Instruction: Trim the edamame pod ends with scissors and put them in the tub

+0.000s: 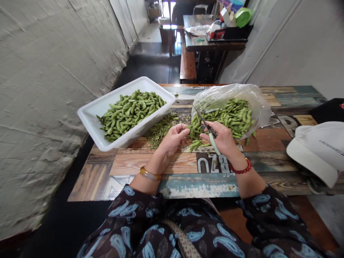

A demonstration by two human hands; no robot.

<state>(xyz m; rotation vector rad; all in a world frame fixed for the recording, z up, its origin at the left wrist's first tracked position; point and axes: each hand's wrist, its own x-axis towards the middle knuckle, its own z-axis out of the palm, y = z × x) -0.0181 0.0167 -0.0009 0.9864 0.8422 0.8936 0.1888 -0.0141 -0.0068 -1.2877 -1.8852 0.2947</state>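
Observation:
My left hand is closed in a pinch on a green edamame pod at the fingertips. In my right hand is a pair of scissors with pale green handles, its dark blades pointing up and left toward the bag. Just beyond that hand, a clear plastic bag lies with its mouth toward me, holding many edamame pods. A few loose pods rest on the table between my hands. To the left stands a white plastic tub heaped with more pods.
A pile of green trimmings lies beside the tub on the patchwork wooden table. A white cap sits at the right edge. Behind are a bench and another table with a green-lidded item. A rough wall runs along the left.

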